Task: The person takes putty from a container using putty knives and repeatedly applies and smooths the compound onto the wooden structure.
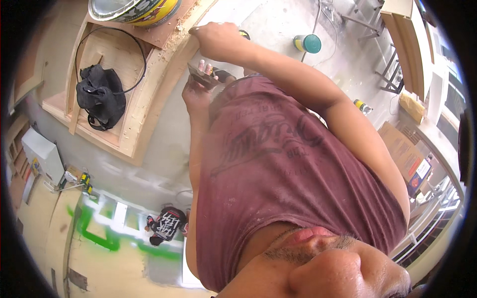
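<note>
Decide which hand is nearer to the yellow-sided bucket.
Right. The right hand is at the curved wooden edge, close to the bucket; the left hand is farther off, lower in the picture, holding a flat brown piece.

1. Shirt (pixel 293 174): maroon fabric, creased, with small pale specks.
2. Print (pixel 278 146): dark, faded script lettering with smaller block letters.
3. Neckline (pixel 258 230): rounded, maroon.
4. Left hand (pixel 197 97), right hand (pixel 221 40): bare.
5. Forearms (pixel 278 64): uncovered.

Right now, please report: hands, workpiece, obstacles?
Left hand holding flat brown piece. Right hand by curved wooden frame, contact unclear. Shavings on top; black bag, bucket nearby.
</note>
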Demonstrator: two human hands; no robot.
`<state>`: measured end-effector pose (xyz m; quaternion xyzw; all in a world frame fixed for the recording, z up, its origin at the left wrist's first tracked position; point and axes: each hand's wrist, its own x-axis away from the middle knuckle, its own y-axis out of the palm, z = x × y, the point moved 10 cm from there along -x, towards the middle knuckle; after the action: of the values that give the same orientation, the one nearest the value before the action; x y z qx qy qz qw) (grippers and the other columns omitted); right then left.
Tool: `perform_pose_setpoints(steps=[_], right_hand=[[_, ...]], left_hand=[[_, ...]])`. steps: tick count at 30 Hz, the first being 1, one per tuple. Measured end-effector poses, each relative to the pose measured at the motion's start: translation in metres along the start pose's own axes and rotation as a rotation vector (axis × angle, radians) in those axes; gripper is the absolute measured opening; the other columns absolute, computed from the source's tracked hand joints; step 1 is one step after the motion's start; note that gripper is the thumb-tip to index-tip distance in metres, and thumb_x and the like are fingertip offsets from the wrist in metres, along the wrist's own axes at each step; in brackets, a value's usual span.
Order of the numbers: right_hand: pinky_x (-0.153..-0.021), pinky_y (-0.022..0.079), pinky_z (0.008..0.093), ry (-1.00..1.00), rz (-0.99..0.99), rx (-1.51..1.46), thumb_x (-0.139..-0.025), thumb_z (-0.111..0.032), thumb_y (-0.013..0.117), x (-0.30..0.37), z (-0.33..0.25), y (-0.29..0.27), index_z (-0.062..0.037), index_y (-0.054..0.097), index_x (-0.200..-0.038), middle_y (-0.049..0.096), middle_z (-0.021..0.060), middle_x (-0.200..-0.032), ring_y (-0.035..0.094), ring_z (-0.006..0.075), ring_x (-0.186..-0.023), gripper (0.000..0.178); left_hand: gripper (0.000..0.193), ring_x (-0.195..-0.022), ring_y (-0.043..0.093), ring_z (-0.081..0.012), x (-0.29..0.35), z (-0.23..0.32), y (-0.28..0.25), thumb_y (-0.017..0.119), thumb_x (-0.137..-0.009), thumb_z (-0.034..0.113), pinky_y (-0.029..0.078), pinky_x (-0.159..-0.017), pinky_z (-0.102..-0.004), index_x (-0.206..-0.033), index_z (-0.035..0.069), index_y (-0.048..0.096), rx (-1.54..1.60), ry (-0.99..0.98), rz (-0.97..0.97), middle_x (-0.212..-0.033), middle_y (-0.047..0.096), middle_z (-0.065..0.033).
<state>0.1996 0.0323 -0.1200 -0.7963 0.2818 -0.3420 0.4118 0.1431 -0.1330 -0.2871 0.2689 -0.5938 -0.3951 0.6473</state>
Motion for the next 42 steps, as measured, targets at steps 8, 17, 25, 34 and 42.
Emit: perform_pose_setpoints(steps=[8, 17, 25, 34, 42], right_hand=[[-0.084, 0.052, 0.0332, 0.296, 0.895, -1.158, -0.092, -0.007, 0.057, 0.054, 0.26, -0.004, 0.0037, 0.061, -0.119, 0.068, 0.0119, -0.106, 0.063, 0.0179, -0.092, 0.03], [-0.101, 0.042, 0.0304, 0.247, 1.057, -1.194, -0.091, -0.005, 0.056, 0.03, 0.249, 0.036, 0.0084, 0.057, -0.125, 0.063, 0.0182, -0.123, 0.057, 0.0228, -0.115, 0.037], [-0.097, 0.047, 0.0287, 0.321, 0.933, -1.19, -0.092, -0.002, 0.057, 0.067, 0.13, 0.072, 0.0022, 0.063, -0.118, 0.065, 0.0178, -0.121, 0.063, 0.0216, -0.113, 0.027], [-0.095, 0.049, 0.028, 0.088, 0.659, -1.291, -0.091, 0.002, 0.059, 0.092, 0.068, 0.052, 0.0005, 0.061, -0.123, 0.067, 0.0118, -0.118, 0.062, 0.0162, -0.108, 0.032], [-0.088, 0.049, 0.0239, 0.152, 0.384, -1.578, -0.095, -0.008, 0.059, 0.097, 0.053, 0.004, 0.0016, 0.055, -0.131, 0.066, 0.0048, -0.112, 0.06, 0.0092, -0.096, 0.038]], left_hand=[[0.042, -0.14, 0.033, -0.0363, 0.021, 0.013, 0.001, 0.047, -0.094, 0.023, 0.039, -0.101, -0.0641, -0.135, 0.012, 0.048, -0.141, 0.004, 0.129, -0.154, 0.033, -0.0137], [0.043, -0.131, 0.043, -0.0317, 0.033, 0.034, 0.017, 0.046, -0.095, 0.024, 0.042, -0.095, -0.0622, -0.135, 0.009, 0.046, -0.173, -0.063, 0.075, -0.151, 0.036, -0.0112], [0.039, -0.121, 0.053, -0.0282, 0.044, 0.039, 0.029, 0.048, -0.094, 0.024, 0.046, -0.094, -0.0551, -0.13, 0.008, 0.052, -0.169, -0.096, -0.006, -0.143, 0.046, -0.0128], [0.027, -0.104, 0.062, -0.0231, 0.041, 0.039, 0.059, 0.052, -0.097, 0.017, 0.048, -0.094, -0.0409, -0.119, 0.003, 0.057, -0.227, 0.079, 0.119, -0.119, 0.064, -0.0095], [0.019, -0.089, 0.063, -0.0153, 0.034, 0.053, 0.143, 0.059, -0.095, 0.009, 0.05, -0.081, -0.0289, -0.112, 0.002, 0.058, -0.539, 0.455, 0.126, -0.099, 0.065, -0.0058]])
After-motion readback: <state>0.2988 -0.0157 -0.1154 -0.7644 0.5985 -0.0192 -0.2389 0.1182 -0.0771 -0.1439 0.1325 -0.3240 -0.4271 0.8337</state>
